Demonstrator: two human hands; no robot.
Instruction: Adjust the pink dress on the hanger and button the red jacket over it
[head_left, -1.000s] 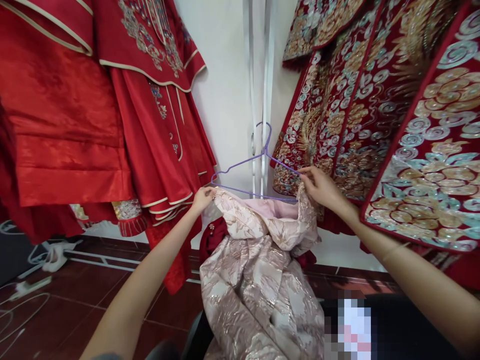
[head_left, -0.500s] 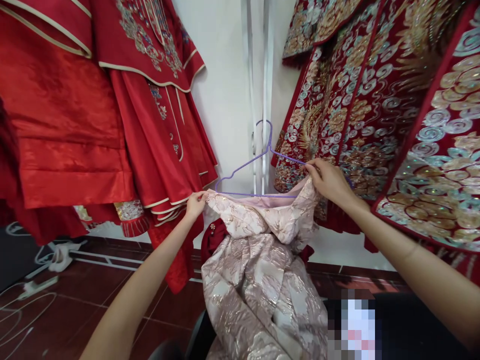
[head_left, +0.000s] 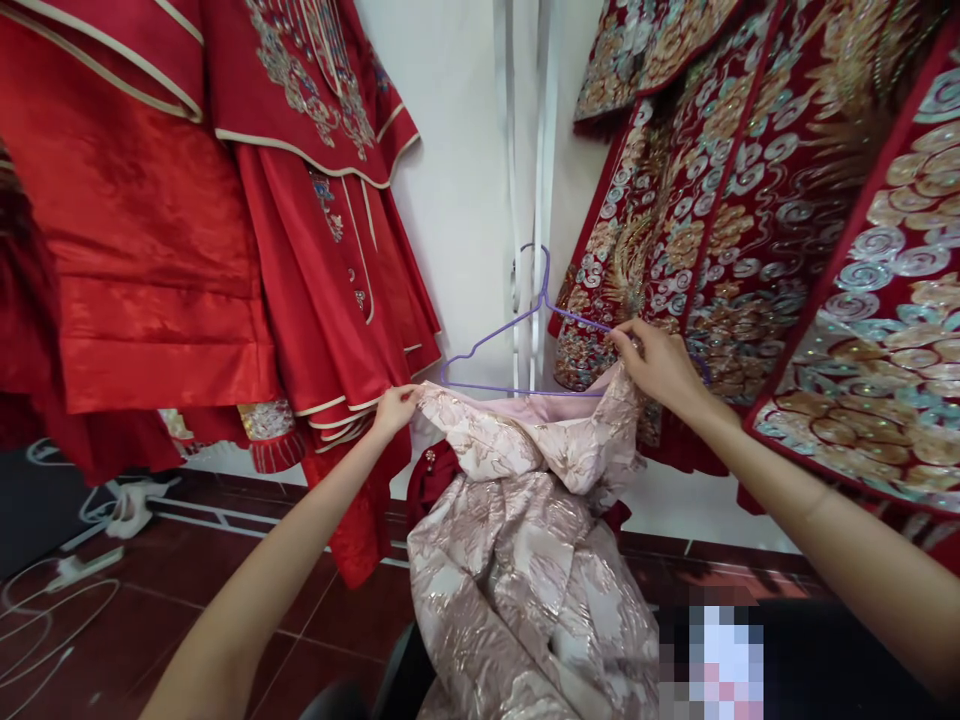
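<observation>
Ok, L hand (head_left: 394, 412): fingers pinched tight on top L corner of pink brocade dress (head_left: 529, 560). R hand (head_left: 660, 368): fingers also closed, on dress's top R edge, right at R arm of purple hanger (head_left: 541, 292); can't tell if they grip hanger too. Dress is centre, top edge stretched btwn hands, pale pink lining showing, rest drooping in folds twd bottom of view. Hanger's lower bar runs just behind/above neckline, hook up, in front of white poles (head_left: 544, 160); can't tell if hook is on anything. Dk red cloth (head_left: 435, 482) w/ small ornament behind dress. Plain-ish red garments (head_left: 315, 300) hang L, heavily embroidered red garments (head_left: 742, 230) R. Lower L, on tiled floor (head_left: 161, 565): white shoes (head_left: 129, 512), white power strip (head_left: 88, 566), cables.
</observation>
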